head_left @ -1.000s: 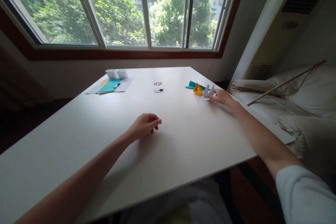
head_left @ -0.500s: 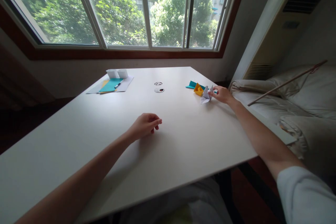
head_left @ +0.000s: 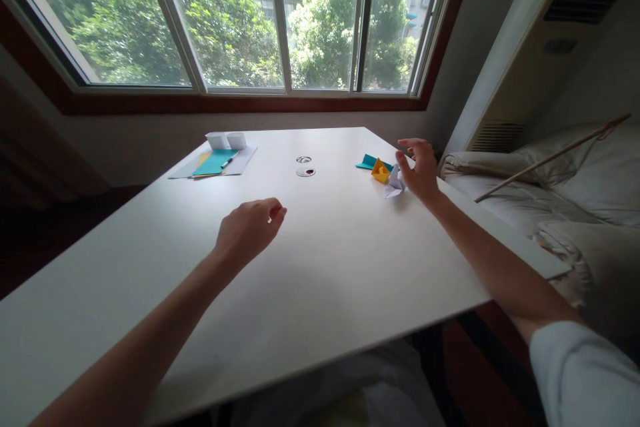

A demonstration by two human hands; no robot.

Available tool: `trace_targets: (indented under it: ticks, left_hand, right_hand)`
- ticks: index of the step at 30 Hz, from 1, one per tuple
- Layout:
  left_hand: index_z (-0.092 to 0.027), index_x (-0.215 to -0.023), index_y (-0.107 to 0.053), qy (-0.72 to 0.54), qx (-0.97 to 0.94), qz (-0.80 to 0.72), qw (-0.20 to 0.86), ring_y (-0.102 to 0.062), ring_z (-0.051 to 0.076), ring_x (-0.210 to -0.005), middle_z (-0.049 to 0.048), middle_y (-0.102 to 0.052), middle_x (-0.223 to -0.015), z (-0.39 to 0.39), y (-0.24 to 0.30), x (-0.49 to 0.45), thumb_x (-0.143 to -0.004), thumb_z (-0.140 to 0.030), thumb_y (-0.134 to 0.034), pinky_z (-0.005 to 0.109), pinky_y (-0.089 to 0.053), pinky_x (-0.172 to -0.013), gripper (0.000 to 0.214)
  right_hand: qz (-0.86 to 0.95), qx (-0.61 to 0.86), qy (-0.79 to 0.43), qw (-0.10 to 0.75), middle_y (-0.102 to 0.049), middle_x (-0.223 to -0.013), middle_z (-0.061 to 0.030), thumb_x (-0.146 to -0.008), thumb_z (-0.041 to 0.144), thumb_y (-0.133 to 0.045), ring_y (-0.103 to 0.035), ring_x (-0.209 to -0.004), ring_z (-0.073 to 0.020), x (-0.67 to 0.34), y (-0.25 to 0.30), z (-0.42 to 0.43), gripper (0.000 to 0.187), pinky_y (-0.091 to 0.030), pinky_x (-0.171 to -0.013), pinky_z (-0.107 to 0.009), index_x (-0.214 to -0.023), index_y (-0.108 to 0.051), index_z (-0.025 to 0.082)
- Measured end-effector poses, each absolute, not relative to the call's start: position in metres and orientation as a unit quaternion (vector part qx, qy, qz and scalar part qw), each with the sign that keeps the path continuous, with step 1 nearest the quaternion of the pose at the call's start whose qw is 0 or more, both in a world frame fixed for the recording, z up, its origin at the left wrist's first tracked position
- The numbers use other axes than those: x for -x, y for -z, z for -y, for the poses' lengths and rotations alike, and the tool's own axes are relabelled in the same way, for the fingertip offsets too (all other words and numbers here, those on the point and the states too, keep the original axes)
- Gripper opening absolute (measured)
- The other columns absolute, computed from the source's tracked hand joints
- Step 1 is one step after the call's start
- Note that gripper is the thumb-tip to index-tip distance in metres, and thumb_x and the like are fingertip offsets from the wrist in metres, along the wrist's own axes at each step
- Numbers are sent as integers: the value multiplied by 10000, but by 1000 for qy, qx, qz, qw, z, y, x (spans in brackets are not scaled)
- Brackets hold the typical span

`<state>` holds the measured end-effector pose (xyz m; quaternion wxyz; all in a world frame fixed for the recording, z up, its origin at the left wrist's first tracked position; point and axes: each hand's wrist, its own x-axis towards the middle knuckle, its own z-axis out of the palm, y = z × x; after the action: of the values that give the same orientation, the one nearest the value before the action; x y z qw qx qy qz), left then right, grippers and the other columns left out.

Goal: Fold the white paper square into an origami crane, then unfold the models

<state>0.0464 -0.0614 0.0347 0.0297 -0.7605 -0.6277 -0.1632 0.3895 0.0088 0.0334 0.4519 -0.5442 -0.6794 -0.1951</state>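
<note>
My right hand (head_left: pixel 419 168) is raised just behind and right of a folded white paper figure (head_left: pixel 395 184), thumb and fingers apart with nothing between them. Left of that figure stands a yellow folded paper boat (head_left: pixel 381 172). A teal folded paper piece (head_left: pixel 369 161) lies behind the boat, partly hidden. My left hand (head_left: pixel 253 225) hovers over the left-centre of the white table (head_left: pixel 320 267), its fingers curled in and the thumb tip against them. Nothing shows in its grasp.
At the back left are two white boxes (head_left: pixel 226 141) and teal and other paper sheets (head_left: pixel 214 162) with a pen (head_left: pixel 229 161) on top. Two round inserts (head_left: pixel 305 172) sit in the tabletop's far middle. A sofa (head_left: pixel 510 167) holding a stick (head_left: pixel 545 161) stands right of the table.
My right hand has let go of the white paper figure and lifted up and away, fingers spreading. My left hand has moved left and slightly farther from me.
</note>
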Motion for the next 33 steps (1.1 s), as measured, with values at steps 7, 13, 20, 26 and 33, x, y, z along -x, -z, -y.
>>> trace_targets:
  ticks: [7, 13, 20, 26, 33]
  left_hand:
    - [-170, -1172, -517, 134, 789, 599, 35, -486, 267, -1094, 110, -579, -1162, 59, -2, -57, -865, -452, -314, 348, -413, -824, 463]
    - [-105, -1422, -144, 56, 777, 627, -26, -111, 303, -1351, 113, -119, -1483, 61, 28, -69, -853, -603, -141, 517, -175, -1040, 757]
    - [-141, -1427, -138, 11, 784, 620, -40, -67, 311, -1356, 97, -83, -1483, 62, 33, -72, -831, -634, -120, 575, -139, -1030, 774]
    - [-124, -1422, -156, 21, 787, 615, -43, -85, 318, -1353, 113, -103, -1480, 63, 33, -71, -845, -608, -156, 582, -155, -1019, 754]
    - [-133, -1423, -161, 21, 787, 615, -40, -83, 314, -1354, 102, -109, -1480, 63, 33, -70, -841, -609, -150, 581, -152, -1023, 752]
  right_hand:
    - [823, 500, 45, 267, -388, -1374, -81, -863, 540, -281, -297, -1280, -272, -307, -11, 34, 601, -232, -1042, -430, -1336, -372, 181]
    - [848, 514, -56, 116, -178, -1468, -142, -845, 610, -216, -145, -1351, -287, -278, 29, 46, 767, -132, -1075, -462, -1405, -223, 86]
    - [847, 519, -94, 64, -162, -1473, -127, -816, 657, -219, -131, -1357, -278, -276, 36, 40, 800, -107, -1077, -472, -1420, -188, 134]
    - [846, 519, -96, 68, -162, -1473, -128, -804, 681, -200, -135, -1356, -279, -276, 36, 40, 822, -110, -1077, -462, -1422, -184, 138]
    - [849, 515, -98, 64, -153, -1472, -140, -806, 683, -186, -133, -1355, -286, -276, 33, 41, 839, -116, -1074, -468, -1421, -175, 112]
